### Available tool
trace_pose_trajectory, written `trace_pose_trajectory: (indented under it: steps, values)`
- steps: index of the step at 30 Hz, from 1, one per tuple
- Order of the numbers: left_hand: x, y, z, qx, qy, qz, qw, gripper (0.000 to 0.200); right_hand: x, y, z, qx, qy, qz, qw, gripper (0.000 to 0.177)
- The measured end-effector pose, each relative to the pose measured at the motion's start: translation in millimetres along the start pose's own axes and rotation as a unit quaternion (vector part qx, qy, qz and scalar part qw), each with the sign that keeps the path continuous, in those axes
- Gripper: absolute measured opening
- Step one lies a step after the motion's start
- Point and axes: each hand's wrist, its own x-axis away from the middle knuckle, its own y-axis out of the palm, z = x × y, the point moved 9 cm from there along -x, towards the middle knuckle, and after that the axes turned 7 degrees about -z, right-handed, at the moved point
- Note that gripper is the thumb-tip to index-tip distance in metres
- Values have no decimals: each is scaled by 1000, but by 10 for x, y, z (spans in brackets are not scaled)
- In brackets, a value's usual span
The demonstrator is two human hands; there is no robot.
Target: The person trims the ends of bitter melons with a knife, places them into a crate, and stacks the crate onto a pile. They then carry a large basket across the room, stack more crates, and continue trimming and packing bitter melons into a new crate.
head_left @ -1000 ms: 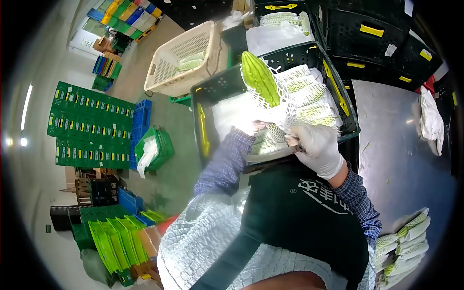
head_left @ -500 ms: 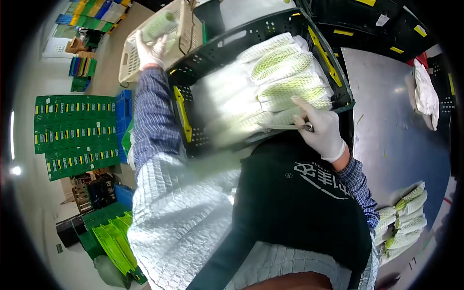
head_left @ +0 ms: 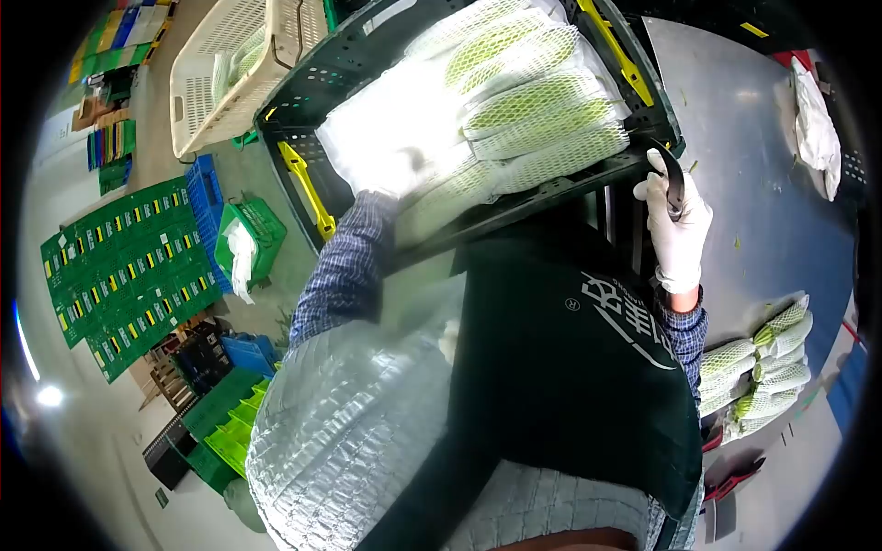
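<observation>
My left hand [head_left: 390, 173], in a white glove, reaches into the left part of a black crate [head_left: 303, 101]. Strong glare washes out its fingers and whatever lies under them. Rows of long pale green vegetables [head_left: 542, 110] in white foam net sleeves fill the crate's right part. Just outside the crate's near right corner, my gloved right hand [head_left: 678, 230] is closed around a knife [head_left: 675, 179] with a dark curved blade pointing up and away from me.
A beige basket [head_left: 197, 87] with a few sleeved vegetables stands beyond the crate at left. The metal table [head_left: 735, 184] on the right carries more sleeved vegetables [head_left: 763, 367] and a white bag [head_left: 816, 129]. Green crates [head_left: 119, 266] are stacked far left, near a green bin [head_left: 262, 230].
My left hand has come from the beige basket, where it held a sleeved vegetable, into the black crate. My right hand has moved right with the knife, off the vegetables.
</observation>
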Motion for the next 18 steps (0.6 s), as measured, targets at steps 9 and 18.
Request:
trace_pose_trajectory:
  steps: [9,18]
  values:
    - [433,276,-174,1,2,-54,999,63,-73,248,-159,-11,-30,-31,999,30]
    - [615,306,-470,551,-32,28,833,56,-95,309,-488,-12,-148,-66,987,32]
